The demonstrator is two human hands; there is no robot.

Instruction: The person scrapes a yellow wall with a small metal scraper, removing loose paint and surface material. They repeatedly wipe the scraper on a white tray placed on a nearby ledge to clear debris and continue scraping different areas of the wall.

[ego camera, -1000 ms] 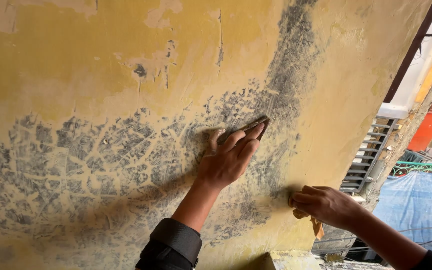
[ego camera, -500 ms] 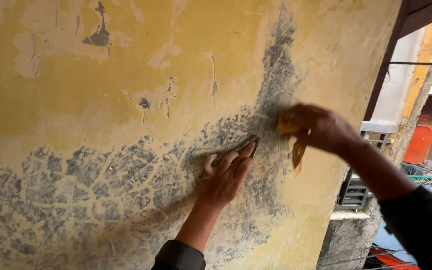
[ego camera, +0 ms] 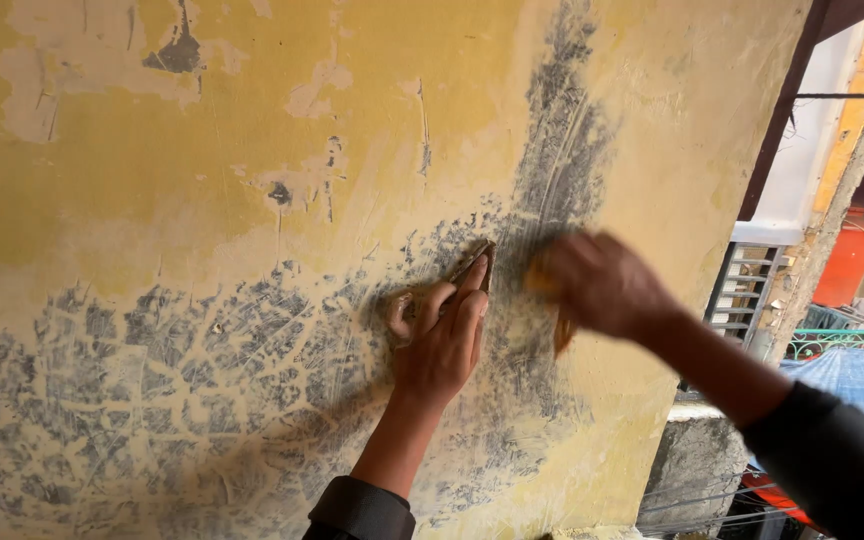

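Note:
My left hand [ego camera: 442,340] lies flat against a worn yellow wall [ego camera: 202,200], its fingers pressing a small brown sheet [ego camera: 480,262] onto a grey scraped patch. Just to its right, my right hand [ego camera: 597,285] is blurred with motion and grips a folded tan piece [ego camera: 558,330] that looks like sandpaper, close to the wall's dark vertical streak [ego camera: 557,150]. The two hands are a few fingers' width apart. Dark sleeves cover both forearms.
The wall's paint is peeled and scratched, with grey bare plaster [ego camera: 102,400] across its lower half. The wall ends at a corner [ego camera: 742,200] on the right. Beyond it are a louvred window [ego camera: 742,290], a green railing [ego camera: 842,342] and a blue tarp [ego camera: 862,385].
My right hand rose from low on the right, then swept left along the wall towards my left hand. My left hand stayed pressed on the same spot.

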